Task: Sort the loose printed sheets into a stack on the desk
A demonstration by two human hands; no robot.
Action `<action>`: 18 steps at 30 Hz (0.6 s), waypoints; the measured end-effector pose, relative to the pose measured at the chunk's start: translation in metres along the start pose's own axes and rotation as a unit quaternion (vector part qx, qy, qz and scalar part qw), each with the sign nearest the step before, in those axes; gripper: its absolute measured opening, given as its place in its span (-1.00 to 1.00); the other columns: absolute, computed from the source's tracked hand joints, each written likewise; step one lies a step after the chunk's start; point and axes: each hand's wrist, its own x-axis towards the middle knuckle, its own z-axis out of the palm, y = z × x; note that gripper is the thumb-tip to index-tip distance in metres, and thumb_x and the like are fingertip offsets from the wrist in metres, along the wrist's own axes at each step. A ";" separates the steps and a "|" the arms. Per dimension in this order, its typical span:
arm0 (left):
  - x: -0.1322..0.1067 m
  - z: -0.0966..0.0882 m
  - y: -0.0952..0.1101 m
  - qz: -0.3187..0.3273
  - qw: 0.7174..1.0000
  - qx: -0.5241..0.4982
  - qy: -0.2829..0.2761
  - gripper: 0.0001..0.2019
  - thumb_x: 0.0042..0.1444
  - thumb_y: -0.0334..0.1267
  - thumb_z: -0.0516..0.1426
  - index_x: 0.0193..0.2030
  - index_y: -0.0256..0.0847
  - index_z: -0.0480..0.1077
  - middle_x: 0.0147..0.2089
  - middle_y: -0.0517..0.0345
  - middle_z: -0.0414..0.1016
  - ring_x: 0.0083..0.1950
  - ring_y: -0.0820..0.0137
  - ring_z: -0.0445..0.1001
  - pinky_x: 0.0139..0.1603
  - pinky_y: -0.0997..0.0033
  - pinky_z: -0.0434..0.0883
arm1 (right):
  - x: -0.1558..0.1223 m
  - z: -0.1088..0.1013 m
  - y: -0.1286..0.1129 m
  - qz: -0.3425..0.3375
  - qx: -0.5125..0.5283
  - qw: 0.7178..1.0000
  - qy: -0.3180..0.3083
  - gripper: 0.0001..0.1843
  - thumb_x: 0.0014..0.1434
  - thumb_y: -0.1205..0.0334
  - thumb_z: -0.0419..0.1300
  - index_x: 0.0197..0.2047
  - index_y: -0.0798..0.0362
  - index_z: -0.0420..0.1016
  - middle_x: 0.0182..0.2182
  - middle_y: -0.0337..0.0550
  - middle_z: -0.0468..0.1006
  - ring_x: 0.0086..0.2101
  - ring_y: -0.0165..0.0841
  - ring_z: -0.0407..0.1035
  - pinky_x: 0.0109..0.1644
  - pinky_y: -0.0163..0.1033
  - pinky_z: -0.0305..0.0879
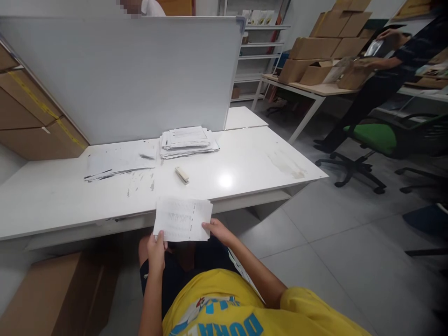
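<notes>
Several printed sheets of paper (182, 217) are held over my lap, at the front edge of the desk. My left hand (157, 247) grips their lower left corner, thumb on top. On the right edge, my right hand (217, 230) pinches the sheets between thumb and fingers. Beyond them on the desk lies a cream stapler (182, 175), apart from both hands. Behind the stapler is a thick stack of papers (189, 140). Farther left rests a flatter pile of sheets (121, 158).
A whiteboard (157, 79) stands across the back of the white desk (252, 154). Cardboard boxes (35, 112) are piled at left, and a large box (52, 289) sits under the desk. At right are a green chair (373, 137) and another person (392, 70) handling a box.
</notes>
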 end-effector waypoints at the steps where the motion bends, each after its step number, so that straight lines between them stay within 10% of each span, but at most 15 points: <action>1: -0.001 0.001 0.001 0.007 1.000 0.003 -0.002 -0.57 -0.16 0.02 0.33 -0.25 -0.26 0.45 -0.69 0.42 0.23 -0.68 0.58 0.15 -0.68 0.62 0.10 | -0.002 -0.001 -0.003 -0.016 -0.016 1.000 -0.002 -0.38 -0.23 -0.24 0.48 -0.25 0.08 0.65 -0.30 -0.05 0.66 -0.20 -0.10 0.52 0.10 0.13 0.33; 8: 0.003 0.013 0.029 0.086 0.996 0.003 0.030 -0.63 -0.15 -0.10 0.31 -0.22 -0.26 0.45 -0.44 0.19 0.53 -0.42 0.44 0.50 -0.36 0.48 0.43 | -0.015 -0.005 -0.040 -0.127 -0.112 0.984 -0.052 -0.52 0.07 -0.22 0.30 -0.19 0.01 0.67 -0.27 -0.10 0.64 -0.12 -0.11 0.48 0.13 0.05 0.32; 18: 0.024 0.066 0.096 0.182 0.980 -0.058 0.048 -0.80 0.01 -0.17 0.20 -0.27 -0.20 0.33 -0.43 0.26 0.47 -0.33 0.40 0.56 -0.17 0.39 0.47 | -0.003 -0.001 -0.107 -0.322 -0.199 0.921 0.095 -0.66 0.21 -0.04 0.17 -0.08 -0.08 0.61 -0.15 -0.11 0.59 -0.02 -0.11 0.40 0.14 -0.03 0.28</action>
